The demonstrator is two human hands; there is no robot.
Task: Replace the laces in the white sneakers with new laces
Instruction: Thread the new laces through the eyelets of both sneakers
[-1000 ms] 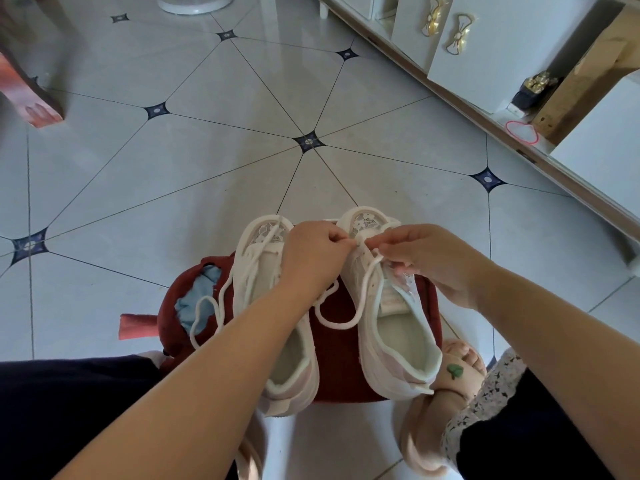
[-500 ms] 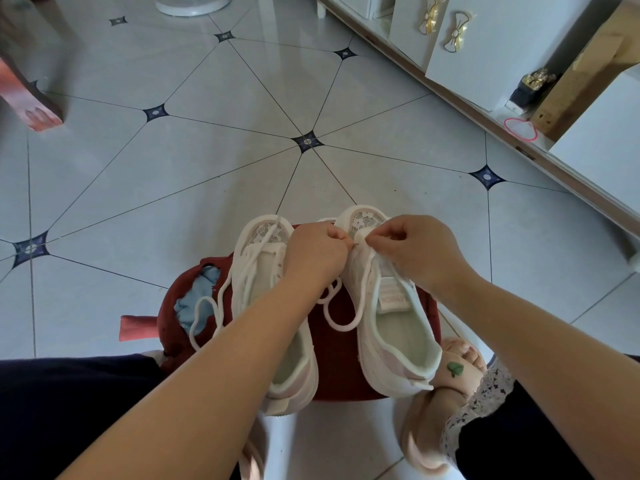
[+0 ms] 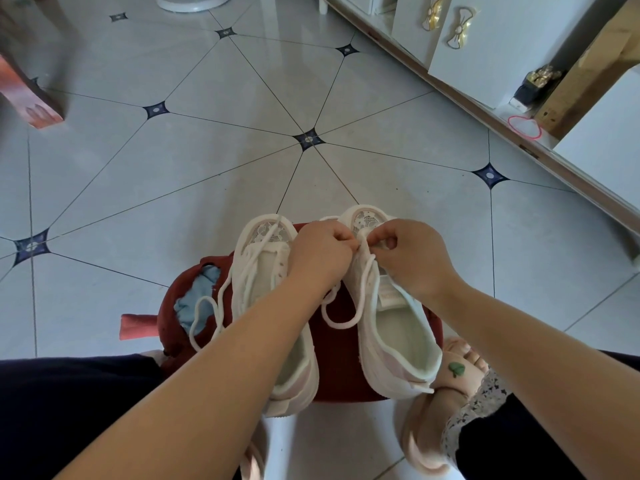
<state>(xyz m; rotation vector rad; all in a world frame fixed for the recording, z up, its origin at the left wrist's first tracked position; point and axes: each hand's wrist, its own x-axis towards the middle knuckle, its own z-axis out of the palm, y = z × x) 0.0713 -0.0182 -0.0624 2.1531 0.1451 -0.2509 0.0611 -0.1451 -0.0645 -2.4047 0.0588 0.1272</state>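
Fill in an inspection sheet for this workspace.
Surface: red stool on tiled floor, carrying both sneakers.
Job's things: right sneaker, its lace hanging in a loop; left sneaker, second lace trailing off its side.
Clutter: blue cloth showing at the stool's left edge.
Hands: left hand and right hand both pinch the lace near the right sneaker's toe.
Cables: nothing seen.
Surroundings: white cabinet with gold bow handles; orange box far left.
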